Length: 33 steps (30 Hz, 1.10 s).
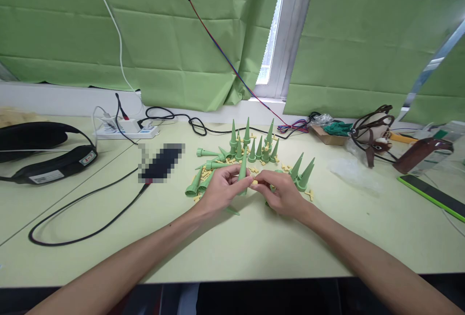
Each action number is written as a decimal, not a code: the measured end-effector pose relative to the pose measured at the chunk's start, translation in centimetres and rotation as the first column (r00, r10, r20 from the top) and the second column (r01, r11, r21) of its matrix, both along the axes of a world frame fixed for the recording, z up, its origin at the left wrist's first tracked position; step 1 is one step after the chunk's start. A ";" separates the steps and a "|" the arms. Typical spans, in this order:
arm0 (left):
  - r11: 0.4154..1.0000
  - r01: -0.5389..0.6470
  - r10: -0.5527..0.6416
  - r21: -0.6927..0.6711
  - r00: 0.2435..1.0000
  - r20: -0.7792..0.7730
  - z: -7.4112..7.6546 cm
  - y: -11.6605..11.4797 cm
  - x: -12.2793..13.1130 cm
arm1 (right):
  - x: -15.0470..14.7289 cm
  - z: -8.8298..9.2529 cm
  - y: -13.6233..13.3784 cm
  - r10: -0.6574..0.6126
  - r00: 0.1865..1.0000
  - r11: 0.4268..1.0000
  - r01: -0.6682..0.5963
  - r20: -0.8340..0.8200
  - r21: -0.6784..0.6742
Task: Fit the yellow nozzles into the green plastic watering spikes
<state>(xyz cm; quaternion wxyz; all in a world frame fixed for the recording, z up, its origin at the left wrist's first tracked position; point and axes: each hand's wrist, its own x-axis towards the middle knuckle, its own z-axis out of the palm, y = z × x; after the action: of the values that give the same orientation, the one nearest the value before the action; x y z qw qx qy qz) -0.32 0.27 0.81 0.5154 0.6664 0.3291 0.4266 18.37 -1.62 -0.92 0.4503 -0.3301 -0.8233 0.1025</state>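
Observation:
My left hand (220, 186) is closed around a green plastic cone spike (242, 172), held upright over the pale table. My right hand (281, 193) pinches a small yellow plastic piece (255, 182) right beside the base of that spike. Behind my hands, several green cone spikes (250, 148) stand upright in a cluster. More spikes (199, 179) lie on their sides to the left. Two spikes (302, 172) stand just right of my right hand. Small yellow pieces (207, 174) are scattered among them.
A black strap device (54, 165) lies at the far left, with a white power strip (125, 131) and black cables (83, 203) nearby. A blurred dark object (162, 162) sits left of the spikes. Bags, a brown item (374, 133) and a green-edged tablet (432, 194) occupy the right.

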 end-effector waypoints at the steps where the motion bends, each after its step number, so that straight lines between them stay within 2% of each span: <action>1: 1.000 -0.001 0.001 -0.001 1.000 0.001 0.0 0.0 0.0 | 0.0 0.0 0.0 0.001 1.000 1.000 -0.001 -0.001 0.001; 9: 0.995 -0.013 0.018 -0.100 0.999 0.041 0.0 -0.1 0.4 | -0.1 0.0 -0.1 -0.050 0.999 0.998 0.049 -0.014 -0.024; 14: 0.982 0.004 0.006 -0.190 0.999 0.049 -0.2 0.0 0.6 | -0.4 0.1 -0.3 -0.067 0.997 0.997 0.069 -0.049 0.041; 22: 0.983 0.101 -0.104 -0.153 0.994 -0.018 -0.9 0.5 0.3 | -0.5 0.0 -0.6 -0.068 0.997 0.978 0.072 -0.025 0.195; 33: 0.975 0.122 -0.125 -0.187 0.992 -0.005 -1.0 0.4 0.4 | -0.7 -0.2 -0.5 -0.041 0.998 0.982 0.047 -0.038 0.181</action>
<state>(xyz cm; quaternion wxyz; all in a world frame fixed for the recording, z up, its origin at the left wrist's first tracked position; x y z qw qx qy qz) 0.07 0.68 -0.18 0.5983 0.6378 0.3299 0.3556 17.67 -2.10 -1.08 0.4947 -0.3040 -0.8138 0.0225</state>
